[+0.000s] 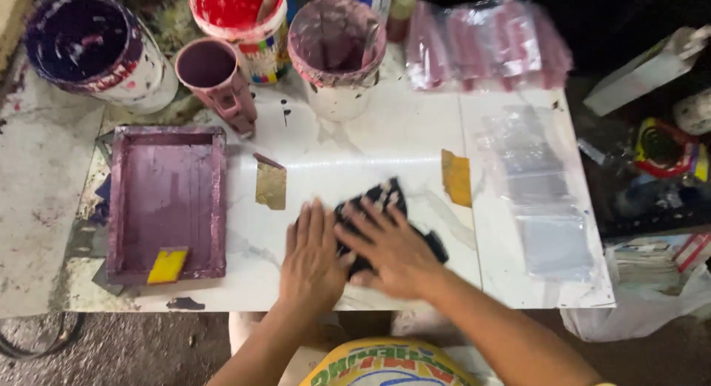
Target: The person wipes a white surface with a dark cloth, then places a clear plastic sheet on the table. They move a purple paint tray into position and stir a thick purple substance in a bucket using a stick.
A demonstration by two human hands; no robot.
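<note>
Bare white bench [385, 134] lies open ahead of the hands, between two tape patches. A purple framed screen [167, 201] blocks the left, paint buckets [337, 56] the back, clear bags [544, 201] the right.

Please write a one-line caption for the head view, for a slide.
Both hands, left and right, press a dark cloth on a white table beside a purple-stained frame.

Both forearms reach up from the bottom of the frame. The left hand [312, 254] lies flat, fingers together; the right hand [391, 247] lies just beside it, fingers spread, palm down.
</note>
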